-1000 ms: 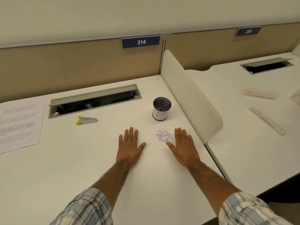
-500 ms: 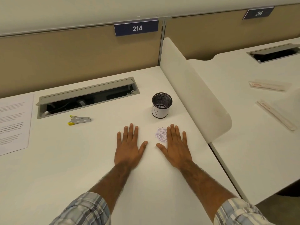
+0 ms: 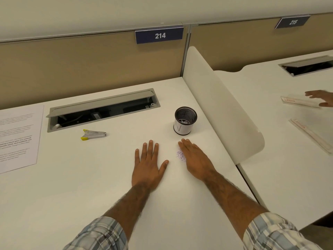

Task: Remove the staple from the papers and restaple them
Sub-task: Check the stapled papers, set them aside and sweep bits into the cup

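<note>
Printed papers (image 3: 18, 136) lie flat at the left edge of the white desk (image 3: 90, 177). A small silver stapler with yellow tips (image 3: 92, 134) lies to their right, below the cable hatch. My left hand (image 3: 147, 165) rests flat on the desk, fingers spread, holding nothing. My right hand (image 3: 195, 158) lies flat beside it, fingers straight, covering most of a small pile of purplish-white bits (image 3: 180, 155). Both hands are far from the papers and the stapler.
A black mesh cup with a white label (image 3: 185, 120) stands just beyond my right hand. An open grey cable hatch (image 3: 102, 109) is set in the desk. A white divider (image 3: 221, 103) borders the right side. On the neighbouring desk, another person's hand (image 3: 321, 98) touches a ruler (image 3: 299, 101).
My right hand has slid left over the pile of bits, now covering most of it. My left hand stays flat. Another person's hand has appeared at the far right.
</note>
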Demonstrator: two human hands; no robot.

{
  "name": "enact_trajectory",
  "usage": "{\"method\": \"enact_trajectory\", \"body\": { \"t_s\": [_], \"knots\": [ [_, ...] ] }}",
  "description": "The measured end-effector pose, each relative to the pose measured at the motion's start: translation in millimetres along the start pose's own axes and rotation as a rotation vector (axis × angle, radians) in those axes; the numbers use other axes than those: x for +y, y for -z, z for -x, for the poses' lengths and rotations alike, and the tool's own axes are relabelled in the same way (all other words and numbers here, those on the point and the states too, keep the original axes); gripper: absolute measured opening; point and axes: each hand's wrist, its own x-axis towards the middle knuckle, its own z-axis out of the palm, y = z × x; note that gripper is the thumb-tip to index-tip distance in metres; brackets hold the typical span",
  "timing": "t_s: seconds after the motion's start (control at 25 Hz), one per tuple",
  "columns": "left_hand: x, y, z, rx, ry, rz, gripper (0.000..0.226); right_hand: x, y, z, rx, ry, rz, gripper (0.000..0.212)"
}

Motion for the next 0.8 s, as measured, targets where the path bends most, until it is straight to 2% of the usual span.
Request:
{"method": "enact_trajectory", "body": {
  "t_s": [0.16,0.28,0.32,0.4,0.48,0.52,0.68,0.8],
  "knots": [
    [-1,-1,-1,-0.004,0.001,-0.008,0.079,-1,-6,12,0.036,0.013,-0.034,0.068],
    [-1,-1,-1,0.000,-0.007,-0.010,0.079,6,5,15,0.126,-0.089,-0.144,0.057],
    [-1,-1,-1,-0.004,-0.007,-0.017,0.079,8,12,15,0.107,-0.105,-0.147,0.055],
    [-2,-1,0,-0.006,-0.005,-0.027,0.080,5,25,11,-0.050,-0.078,-0.101,0.058],
    [-1,-1,1,-0.008,-0.001,-0.027,0.080,-3,30,7,-0.209,-0.010,0.048,0.063],
    [-1,-2,0,-0.007,0.000,-0.027,0.080,-7,28,5,-0.227,0.026,0.120,0.061],
    [-1,-1,0,-0.004,-0.002,-0.030,0.081,-18,19,0,-0.100,0.056,0.206,0.036],
    [-1,-1,0,-0.005,0.002,-0.028,0.081,-22,14,-3,-0.053,0.050,0.227,0.028]
  ]
}}
